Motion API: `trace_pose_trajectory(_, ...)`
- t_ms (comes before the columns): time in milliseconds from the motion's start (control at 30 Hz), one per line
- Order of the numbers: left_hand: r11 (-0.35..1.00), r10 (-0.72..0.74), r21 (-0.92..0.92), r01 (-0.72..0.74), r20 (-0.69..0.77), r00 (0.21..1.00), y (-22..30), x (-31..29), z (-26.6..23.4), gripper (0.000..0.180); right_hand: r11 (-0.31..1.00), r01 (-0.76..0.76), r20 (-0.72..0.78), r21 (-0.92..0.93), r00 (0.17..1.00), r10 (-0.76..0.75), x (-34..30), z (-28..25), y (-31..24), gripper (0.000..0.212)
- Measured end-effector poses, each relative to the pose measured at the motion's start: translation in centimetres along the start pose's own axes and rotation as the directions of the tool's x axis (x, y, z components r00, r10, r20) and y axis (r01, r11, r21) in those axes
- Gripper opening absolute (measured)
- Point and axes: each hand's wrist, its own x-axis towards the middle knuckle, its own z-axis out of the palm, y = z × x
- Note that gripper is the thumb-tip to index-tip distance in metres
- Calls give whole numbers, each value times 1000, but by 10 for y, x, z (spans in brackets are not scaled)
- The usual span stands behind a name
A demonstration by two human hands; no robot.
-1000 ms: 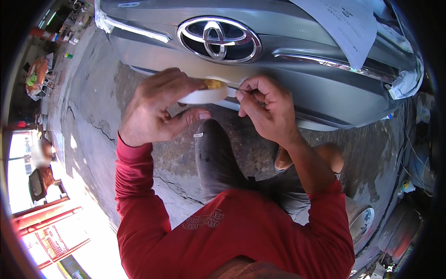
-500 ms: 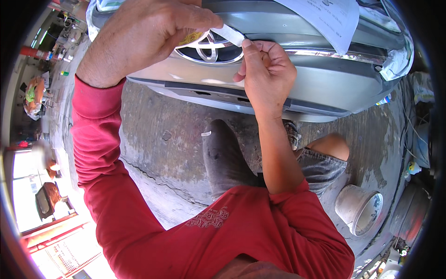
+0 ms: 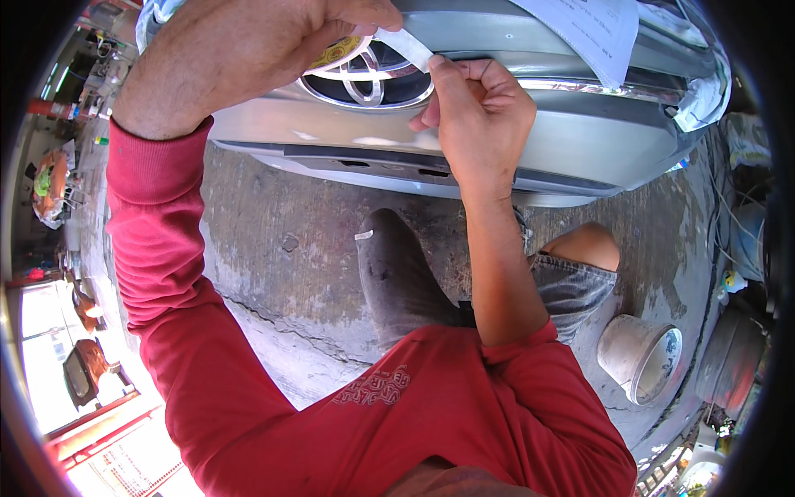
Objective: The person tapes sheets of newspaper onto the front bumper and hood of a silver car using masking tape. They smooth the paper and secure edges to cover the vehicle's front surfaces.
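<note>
Left hand: the left hand [image 3: 248, 58] was closed around a roll of masking tape [image 3: 335, 54] (mostly hidden behind the fingers), held up in front of the car's emblem [image 3: 368, 79].
Right hand: the right hand [image 3: 480, 116] pinched the free end of the tape strip [image 3: 406, 45] between thumb and fingers.
Tape strip: drawn out in the air between both hands, just above the emblem, not touching it.
Done: a strip was pulled free; paper sheet [image 3: 596, 29] was already fixed on the silver body panel [image 3: 580, 124].
Left: the emblem looked wholly uncovered, so masking it seemed barely begun.
</note>
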Motion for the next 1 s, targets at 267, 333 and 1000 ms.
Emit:
trace_pose_trajectory(267,998,-25,-64,24,-17,1000,9,2,-2,24,979,-18,10,-202,1000,20,-1,-13,6,34)
trace_pose_trajectory(333,999,-41,-1,41,-3,999,6,-2,1,23,964,100,9,-246,995,-101,-2,-13,14,31)
trace_pose_trajectory(1000,974,-66,220,50,66,996,11,-5,1,9,273,783,521,-559,588,-618,16,-26,-1,30)
